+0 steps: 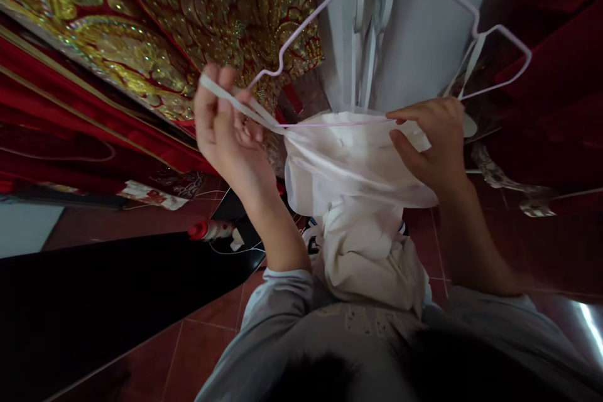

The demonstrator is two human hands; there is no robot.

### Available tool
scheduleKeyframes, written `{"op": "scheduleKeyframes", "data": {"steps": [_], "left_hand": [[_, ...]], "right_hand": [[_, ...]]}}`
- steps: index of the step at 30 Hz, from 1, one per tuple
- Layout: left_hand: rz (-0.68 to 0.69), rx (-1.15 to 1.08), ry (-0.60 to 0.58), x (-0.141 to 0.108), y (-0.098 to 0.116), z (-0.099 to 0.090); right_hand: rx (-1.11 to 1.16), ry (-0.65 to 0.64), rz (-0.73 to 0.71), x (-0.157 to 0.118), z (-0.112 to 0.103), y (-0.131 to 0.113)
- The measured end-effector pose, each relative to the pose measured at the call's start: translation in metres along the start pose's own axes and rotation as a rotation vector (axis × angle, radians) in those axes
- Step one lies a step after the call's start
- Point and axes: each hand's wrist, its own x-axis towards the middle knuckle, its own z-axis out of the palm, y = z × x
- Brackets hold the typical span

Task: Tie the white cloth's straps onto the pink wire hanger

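Note:
A pale pink clothes hanger (325, 6) spans the upper middle. Below it, a white garment (353, 163) with thin straps hangs down in front of my body. My left hand (230, 119) has a white strap (235, 100) looped over its bent fingers, beside the hanger's left end. At the garment's top right edge, my right hand (433, 138) lies along the hanger's bottom bar, thumb and forefinger apart; its other fingers are partly hidden. Another strap (473, 63) runs over the hanger's right shoulder.
Red and gold sequined costumes (226, 19) hang at the left, and dark red fabric (556, 107) at the right. White metal bars (372, 31) stand against the wall behind. A black surface (117, 301) and a red-capped bottle (207, 230) are at lower left, above red floor tiles (207, 339).

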Motion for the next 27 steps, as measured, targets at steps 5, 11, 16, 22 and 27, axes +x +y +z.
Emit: {"op": "scheduleKeyframes", "data": {"steps": [5,11,16,22,27], "left_hand": [[0.085,0.068,0.15,0.004,-0.038,-0.016],[-0.288,0.038,-0.064,-0.029,-0.043,0.009],[-0.262,0.047,-0.045,-0.036,-0.031,0.027],[-0.216,0.004,-0.022,-0.04,-0.036,0.034],[-0.186,-0.069,-0.043,-0.039,-0.041,0.033]], "right_hand": [[0.017,-0.039,0.021,-0.002,-0.002,0.001],[0.026,0.055,-0.083,-0.004,0.003,-0.012],[0.116,0.634,-0.035,0.0,-0.019,0.014],[0.269,0.117,0.255,0.019,-0.046,0.02],[0.558,0.321,0.255,0.043,-0.032,0.001]]}}
